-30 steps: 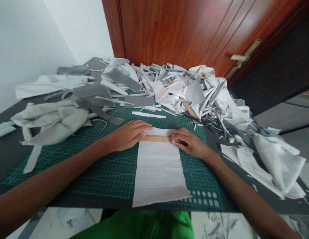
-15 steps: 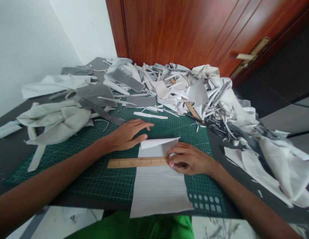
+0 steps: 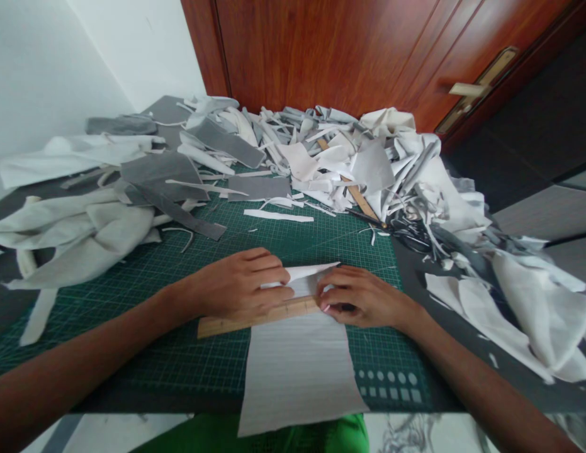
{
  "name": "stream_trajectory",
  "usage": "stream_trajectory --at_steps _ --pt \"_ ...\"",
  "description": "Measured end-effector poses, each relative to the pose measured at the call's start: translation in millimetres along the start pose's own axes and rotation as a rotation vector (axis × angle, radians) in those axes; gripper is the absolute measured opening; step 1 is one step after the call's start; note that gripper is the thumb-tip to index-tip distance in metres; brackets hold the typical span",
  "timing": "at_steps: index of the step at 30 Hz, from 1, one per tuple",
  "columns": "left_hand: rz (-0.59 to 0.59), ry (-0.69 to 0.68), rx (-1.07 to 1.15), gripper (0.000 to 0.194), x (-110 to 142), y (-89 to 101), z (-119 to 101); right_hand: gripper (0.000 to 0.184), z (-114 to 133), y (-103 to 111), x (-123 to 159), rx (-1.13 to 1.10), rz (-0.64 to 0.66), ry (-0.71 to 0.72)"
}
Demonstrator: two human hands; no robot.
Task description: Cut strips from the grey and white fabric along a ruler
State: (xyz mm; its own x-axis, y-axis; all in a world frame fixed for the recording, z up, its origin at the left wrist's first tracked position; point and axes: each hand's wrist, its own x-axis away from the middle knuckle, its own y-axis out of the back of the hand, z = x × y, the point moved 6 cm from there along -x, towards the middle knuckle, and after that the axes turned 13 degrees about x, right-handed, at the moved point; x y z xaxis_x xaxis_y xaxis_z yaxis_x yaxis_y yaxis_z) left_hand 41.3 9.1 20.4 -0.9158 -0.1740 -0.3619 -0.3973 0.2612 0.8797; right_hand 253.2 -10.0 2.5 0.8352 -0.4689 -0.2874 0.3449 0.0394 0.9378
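Observation:
A white sheet with fine cross lines (image 3: 297, 371) lies on the green cutting mat (image 3: 170, 365), its far end folded back and its near end hanging past the table edge. Across it lies a wooden ruler (image 3: 293, 308), slightly slanted with the left end nearer to me. My left hand (image 3: 245, 283) has bent fingers closed on the ruler's left half, at the sheet's left side. At the ruler's right end, my right hand (image 3: 359, 296) pinches it with curled fingers. The fingertips of both hands are partly hidden.
White and grey scraps (image 3: 321, 163) are heaped at the back by the brown door (image 3: 311, 50). Crumpled pale cloth (image 3: 85, 233) lies left, more white pieces (image 3: 533, 314) right. A second wooden ruler (image 3: 361, 200) and a dark tangle (image 3: 410, 236) lie among the scraps.
My left hand has come down and right from beyond the ruler onto it, its fingers now bent. The ruler has tilted, its left end nearer me. My right hand stays at its end.

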Motion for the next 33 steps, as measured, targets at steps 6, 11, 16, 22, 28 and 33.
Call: stream_trajectory --at_steps 6,11,16,22,28,33 --pt "0.146 0.025 -0.035 0.018 -2 -17.0 -12 0.008 -5 2 5 0.032 0.087 -0.069" --pt "0.154 0.153 -0.052 0.021 15 -14.4 -3 0.011 -7 2 5 -0.006 0.08 -0.06" --pt "0.085 0.244 0.05 0.01 34 -10.9 0 0.011 -11 3 5 -0.059 0.08 -0.081" --pt "-0.052 0.367 0.277 0.011 38 -10.2 8 0.017 -13 0 1 -0.091 0.015 -0.213" --pt "-0.108 0.429 0.358 0.017 38 -9.3 15 0.021 -1 -13 -15 -0.079 -0.076 -0.281" --pt "-0.137 0.48 0.329 0.022 41 -12.4 18 0.02 8 -23 -37 -0.075 -0.121 -0.371"
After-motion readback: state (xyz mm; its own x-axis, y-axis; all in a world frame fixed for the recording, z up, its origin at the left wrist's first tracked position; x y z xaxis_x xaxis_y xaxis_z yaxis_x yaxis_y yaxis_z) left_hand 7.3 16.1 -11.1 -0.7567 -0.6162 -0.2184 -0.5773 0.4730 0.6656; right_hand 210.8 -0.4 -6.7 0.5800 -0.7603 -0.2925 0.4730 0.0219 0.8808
